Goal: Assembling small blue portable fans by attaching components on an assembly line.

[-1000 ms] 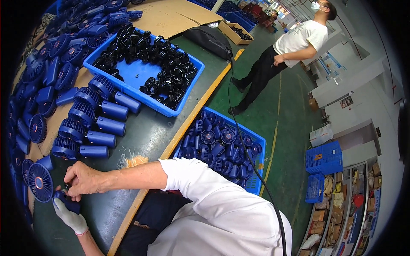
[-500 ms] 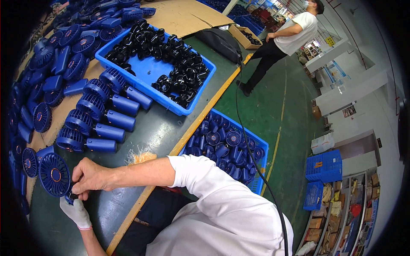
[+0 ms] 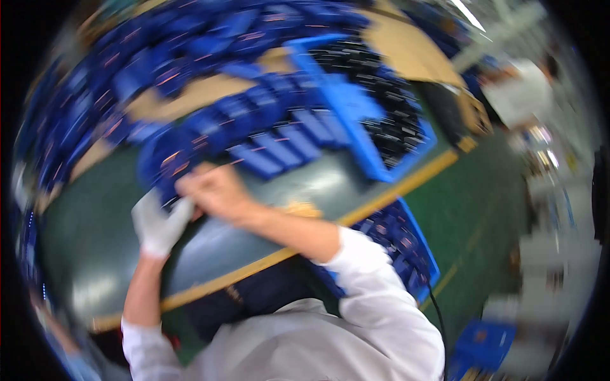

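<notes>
Above the dark bench (image 3: pixel 105 222), the gloved left hand (image 3: pixel 159 222) gripped a blue fan (image 3: pixel 162 157) low down, while the right hand (image 3: pixel 213 190) bunched its fingers close by it; blur hid whether they pinched anything. Just beyond lay a row of fans (image 3: pixel 298 142), near enough that a careless swing of the held one might have knocked them askew.

V. blurry thruout, w/ glare on tabletop (image 3: pixel 321 188).

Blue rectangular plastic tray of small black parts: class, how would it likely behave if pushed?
The tray likely slides rather than tips, being wide and shallow. Its straight-edged shape suggests stiffness. The heaped black parts might shift.
</notes>
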Motion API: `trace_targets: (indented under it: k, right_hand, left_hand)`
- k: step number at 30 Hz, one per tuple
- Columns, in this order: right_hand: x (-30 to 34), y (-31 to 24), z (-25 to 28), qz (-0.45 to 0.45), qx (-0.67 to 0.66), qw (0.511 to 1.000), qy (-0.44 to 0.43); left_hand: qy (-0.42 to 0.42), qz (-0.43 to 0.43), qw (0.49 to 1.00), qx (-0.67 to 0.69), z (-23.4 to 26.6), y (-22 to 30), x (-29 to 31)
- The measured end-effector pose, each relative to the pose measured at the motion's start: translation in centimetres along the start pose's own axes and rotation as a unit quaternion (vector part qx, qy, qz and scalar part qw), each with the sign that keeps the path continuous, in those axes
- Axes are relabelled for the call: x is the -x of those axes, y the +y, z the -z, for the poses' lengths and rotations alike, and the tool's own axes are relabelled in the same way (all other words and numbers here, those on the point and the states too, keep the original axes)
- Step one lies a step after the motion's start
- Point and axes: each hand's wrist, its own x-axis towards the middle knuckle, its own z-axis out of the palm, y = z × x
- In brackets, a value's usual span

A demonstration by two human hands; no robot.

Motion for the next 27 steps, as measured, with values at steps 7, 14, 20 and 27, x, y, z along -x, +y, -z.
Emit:
trace_targets:
  k: [7, 14, 20, 27]
  right_hand:
    - [0.3, 0.3, 0.1, -0.042, -0.096, 0.993, -0.046]
    - [0.7, 0.3, -0.8, -0.056, -0.098, 0.990, -0.090]
    - [0.9, -0.4, -0.4, -0.073, -0.108, 0.989, -0.067]
    - [2.2, -1.7, -1.5, 0.030, -0.020, 0.999, 0.015]
  left_hand:
    - [0.051, -0.073, 0.996, 0.016, -0.1, 0.4, -0.5]
    - [-0.200, 0.146, 0.847, 0.470, 0.9, 0.7, 1.4]
    - [-0.228, 0.142, 0.827, 0.494, -0.3, 0.4, 1.4]
    - [-0.204, 0.106, 0.851, 0.472, -0.6, 1.1, 2.1]
